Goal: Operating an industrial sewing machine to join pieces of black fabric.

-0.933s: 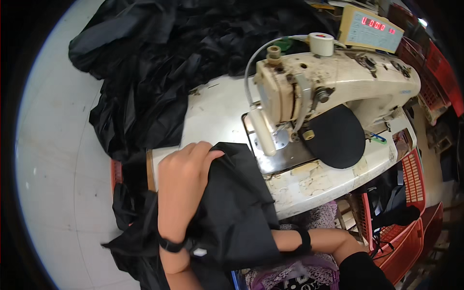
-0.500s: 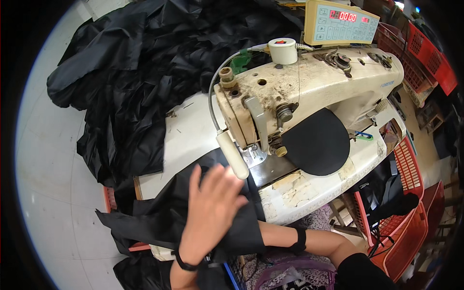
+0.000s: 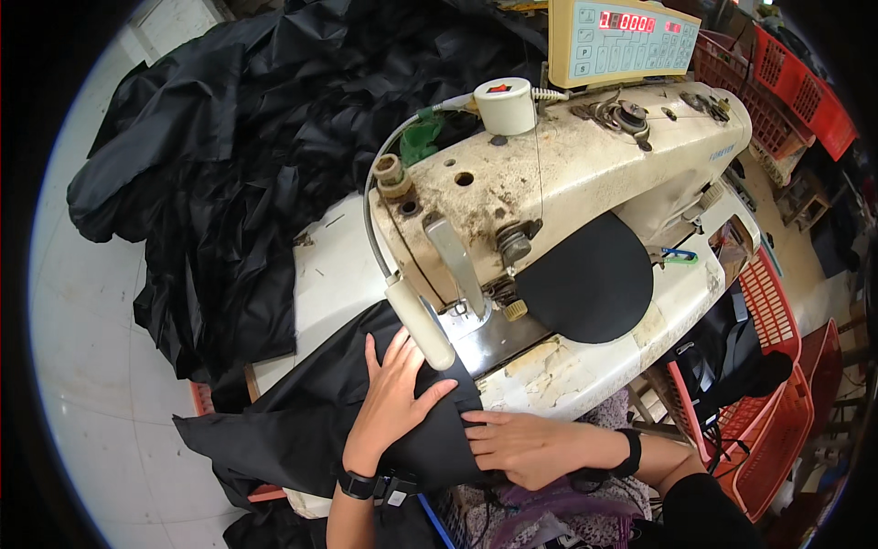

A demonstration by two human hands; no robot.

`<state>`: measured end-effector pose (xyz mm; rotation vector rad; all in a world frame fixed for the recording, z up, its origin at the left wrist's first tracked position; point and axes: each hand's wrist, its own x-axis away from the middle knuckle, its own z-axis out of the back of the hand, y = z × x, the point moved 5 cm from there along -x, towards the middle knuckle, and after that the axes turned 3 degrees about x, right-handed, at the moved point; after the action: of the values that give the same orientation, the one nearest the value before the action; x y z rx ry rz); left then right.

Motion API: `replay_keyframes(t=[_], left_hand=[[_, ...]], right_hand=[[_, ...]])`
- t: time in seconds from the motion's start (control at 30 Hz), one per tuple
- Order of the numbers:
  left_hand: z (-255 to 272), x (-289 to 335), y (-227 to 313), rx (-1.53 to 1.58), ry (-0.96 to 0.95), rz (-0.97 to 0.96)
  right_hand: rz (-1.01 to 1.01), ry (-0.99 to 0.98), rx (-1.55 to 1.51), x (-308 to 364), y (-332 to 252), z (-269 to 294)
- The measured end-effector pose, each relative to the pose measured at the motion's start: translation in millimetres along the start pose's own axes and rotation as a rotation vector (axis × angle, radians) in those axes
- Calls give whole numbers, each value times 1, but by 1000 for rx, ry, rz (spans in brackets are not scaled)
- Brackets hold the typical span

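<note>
A piece of black fabric point(image 3: 302, 412) lies over the front left of the sewing machine table, its upper corner close to the needle area. My left hand point(image 3: 398, 393) rests flat on it, fingers spread, just below the white lamp point(image 3: 419, 325) that hangs beside the machine head. At the fabric's right edge, my right hand point(image 3: 526, 446) lays its stretched fingertips on the cloth; its thumb is hard to make out. The sewing machine point(image 3: 567, 174) is cream and stained. Under its arm lies a rounded black panel point(image 3: 585, 284).
A large heap of black fabric point(image 3: 210, 156) covers the table's far left. A control panel point(image 3: 626, 41) with lit red digits stands behind the machine. Small green-and-blue thread snips point(image 3: 679, 256) lie right of the panel. Red baskets point(image 3: 768, 306) stand on the right.
My left hand has come down from above the fabric and lies on it. My right hand, earlier hidden beneath the fabric, now shows at its right edge. The whole view has shifted slightly.
</note>
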<state>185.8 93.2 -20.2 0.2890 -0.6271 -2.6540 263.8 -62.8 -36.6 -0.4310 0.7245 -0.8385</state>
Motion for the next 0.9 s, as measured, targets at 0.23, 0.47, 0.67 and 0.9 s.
replay_keyframes(t=[0.23,0.47,0.67,0.9], left_hand=[[-9,-26,-2,52,136,-105],[-18,-57,-30,77,31,59],[-10,-32,-5,43,-19,-26],[-13,13,6,-69,-99,187]], right_hand=[[-145,147,353,8,13,7],[-252,267,386,8,39,26],[-257,243,274,21,34,38],[-505,614,410,64,54,127]])
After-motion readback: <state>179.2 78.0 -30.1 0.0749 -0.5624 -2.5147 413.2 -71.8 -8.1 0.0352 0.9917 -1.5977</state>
